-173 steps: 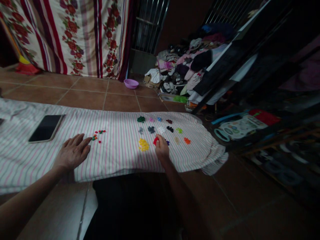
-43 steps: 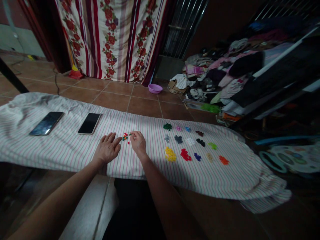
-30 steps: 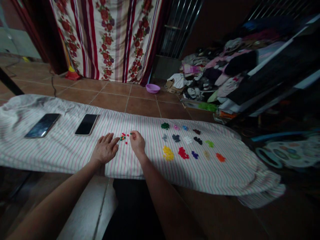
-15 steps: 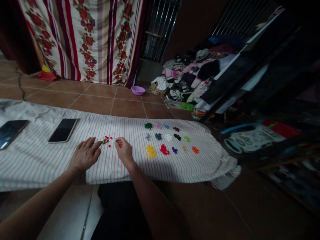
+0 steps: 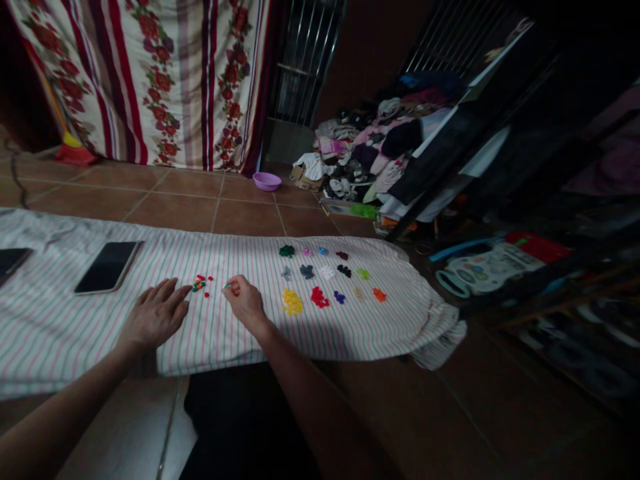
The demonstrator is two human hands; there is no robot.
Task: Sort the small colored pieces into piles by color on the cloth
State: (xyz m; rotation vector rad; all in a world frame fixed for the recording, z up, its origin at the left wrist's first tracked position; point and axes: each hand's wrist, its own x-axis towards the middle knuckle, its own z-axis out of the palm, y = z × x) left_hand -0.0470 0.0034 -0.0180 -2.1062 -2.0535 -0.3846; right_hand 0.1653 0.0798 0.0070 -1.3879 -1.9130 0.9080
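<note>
My left hand (image 5: 155, 315) lies flat on the striped cloth (image 5: 210, 340), fingers stretched out and just left of a small mixed pile (image 5: 199, 285) of red, green and orange pieces. On the other side of that pile, my right hand (image 5: 245, 300) pinches a tiny green piece (image 5: 227, 287) between thumb and finger. Its exact kind is too small to make out. To the right are small heaps sorted by colour, among them a yellow heap (image 5: 292, 303), a red heap (image 5: 319, 297), a dark green heap (image 5: 287, 251) and an orange heap (image 5: 379, 295).
A phone (image 5: 107, 268) lies left of my left hand, with another dark device (image 5: 13, 261) at the left edge. Beyond the cloth are a purple basin (image 5: 267, 181), a floral curtain (image 5: 185, 87) and a heap of clothes (image 5: 370, 143) on the tiled floor.
My right hand, pinching the green piece, has moved right, away from the mixed pile. My left hand stays flat beside the pile. The whole view has shifted slightly.
</note>
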